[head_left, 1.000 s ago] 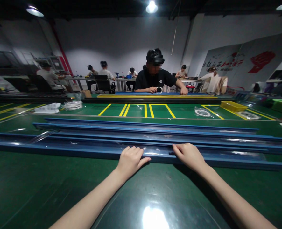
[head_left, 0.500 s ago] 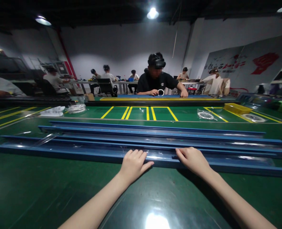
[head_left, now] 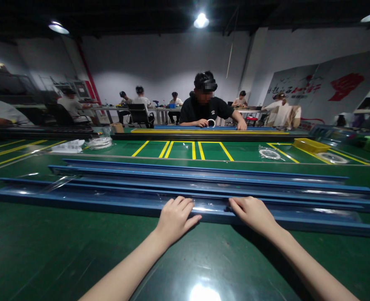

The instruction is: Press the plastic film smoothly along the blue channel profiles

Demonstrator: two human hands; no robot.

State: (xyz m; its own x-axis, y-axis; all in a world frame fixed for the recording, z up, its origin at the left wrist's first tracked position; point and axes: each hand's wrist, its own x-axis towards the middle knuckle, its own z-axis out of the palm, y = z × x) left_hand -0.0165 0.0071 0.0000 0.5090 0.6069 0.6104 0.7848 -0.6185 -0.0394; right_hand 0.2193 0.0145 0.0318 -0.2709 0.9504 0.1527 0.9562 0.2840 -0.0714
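Observation:
Several long blue channels with clear film inside lie across the green table. Over the near edge of the closest blue channel [head_left: 110, 203] my left hand [head_left: 176, 217] is laid, thumb apart from the fingers, holding nothing. My right hand [head_left: 252, 213] is at the same channel, farther right, its thumb and forefinger pinched together over the trough. A small dark thing shows beside those fingertips, too small to make out.
Beyond the channels, coiled white tubing [head_left: 100, 143], a bagged coil [head_left: 269, 154] and a yellow tray [head_left: 310, 145] lie on the green table [head_left: 47, 242]. A person in black [head_left: 205, 104] holds a white ring across the table. Other people sit farther back.
The view has shifted very slightly. My right hand has moved a little down and left at the channel; my left hand has hardly moved.

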